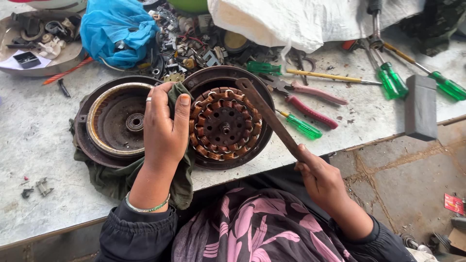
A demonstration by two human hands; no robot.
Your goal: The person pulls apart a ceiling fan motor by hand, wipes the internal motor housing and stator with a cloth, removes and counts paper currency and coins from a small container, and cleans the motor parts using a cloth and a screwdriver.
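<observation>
2 round motor halves on the grey worktable [39, 145]: left one an empty rusty shell [114, 121] with a pale ring inside and a small centre bearing, right one the stator housing [224, 123], dark rim, ring of copper-brown coils around a black perforated hub with a short shaft. 1 olive cloth [116, 179] under the shell, draped up between the halves. 1 long rusty flat bar [269, 116], its far end hooked on the housing's far rim, slanting near-right. 5 green-handled screwdrivers: 1 [301, 126] just right of the housing, 1 [264, 68] behind it, 3 [393, 80] far right. 1 pair of pink-handled pliers [310, 102]. 1 grey block [420, 107] at the right table edge. 1 blue bag [119, 31] far left by a heap of small parts.

Left hand [165, 128] palm down, fingers half curled, pressing cloth on the seam between shell and housing; ring, green bangle. Right hand [320, 179] closed in a fist around the bar's near end, off the table's near edge
</observation>
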